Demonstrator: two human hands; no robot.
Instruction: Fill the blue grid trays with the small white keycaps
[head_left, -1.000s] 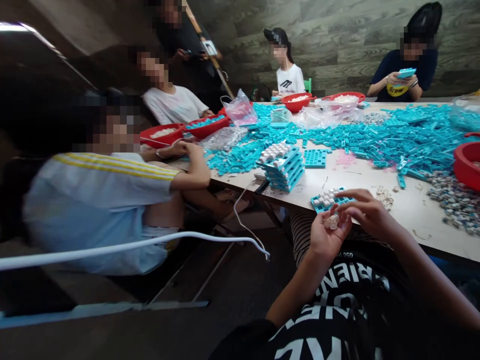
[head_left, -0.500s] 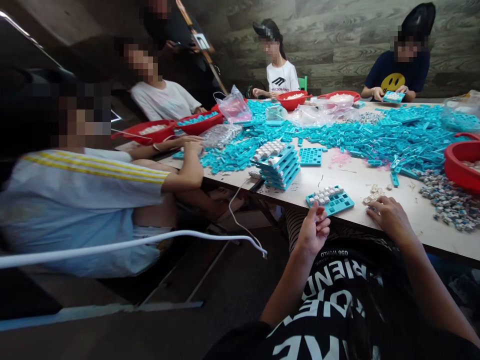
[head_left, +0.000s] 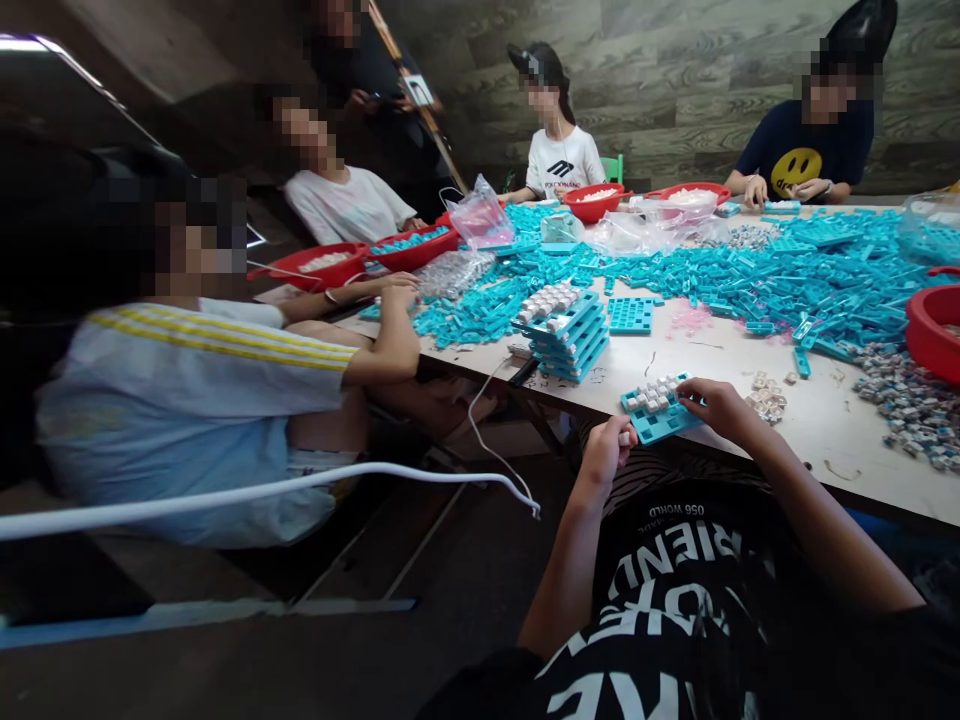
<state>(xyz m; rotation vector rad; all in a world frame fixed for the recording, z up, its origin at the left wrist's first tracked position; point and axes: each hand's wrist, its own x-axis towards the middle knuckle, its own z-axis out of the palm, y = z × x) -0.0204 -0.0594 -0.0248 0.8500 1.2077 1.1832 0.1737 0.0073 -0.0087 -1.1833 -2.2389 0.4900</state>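
Note:
A blue keypad frame [head_left: 660,428] with square holes lies at the table's near edge, with rows of white keycaps [head_left: 654,394] seated on its far part. My left hand [head_left: 602,458] is curled at the frame's near left corner, a small white keycap [head_left: 624,438] showing at its fingertips. Over the frame's right side, my right hand [head_left: 718,410] is pinched, its fingertips down by the end of the keycap rows. What those fingertips hold is hidden. A loose pile of off-white keycaps [head_left: 766,396] lies just beyond my right wrist.
A stack of blue frames [head_left: 571,345] topped with keycaps stands left of my work, beside a bare blue frame [head_left: 631,315]. Blue parts [head_left: 712,265] heap across the table. Small switches [head_left: 911,400] and a red basin [head_left: 934,325] lie right. A co-worker [head_left: 202,400] sits left.
My right hand has moved left from the loose keycap pile onto the keypad frame. My left hand has dropped slightly to the frame's near corner. A far co-worker's frame has been lowered to the table.

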